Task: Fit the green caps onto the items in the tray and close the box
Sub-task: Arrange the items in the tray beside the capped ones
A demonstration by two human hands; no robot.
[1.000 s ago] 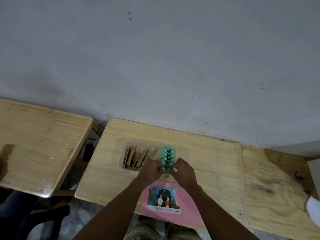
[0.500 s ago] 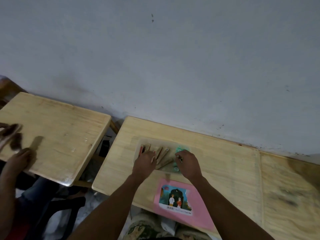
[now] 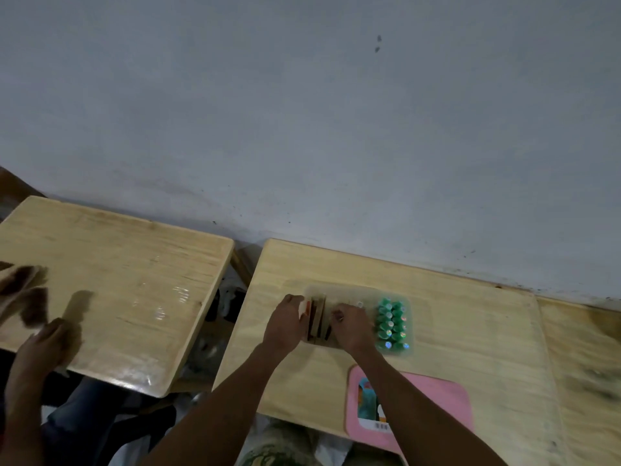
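Both hands had shifted left: left hand (image 3: 285, 322) and right hand (image 3: 349, 326) pinched brown sticks (image 3: 317, 319) together beside green-capped rows (image 3: 391, 324) in the clear tray (image 3: 408, 349).

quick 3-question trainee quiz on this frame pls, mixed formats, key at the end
1. True or false: the pink rounded-rectangle lid is already closed over the clear plastic tray.
2. Multiple choice: the cluster of green caps sits at which part of the tray, as seen from the head camera? A) left end B) right end C) outside it, on the wooden table
3. Fill in: the left hand and right hand are both at the row of flat brown ____ standing in the tray.

Key:
1. False; it lies flat on the table, nearer the person.
2. B
3. sticks
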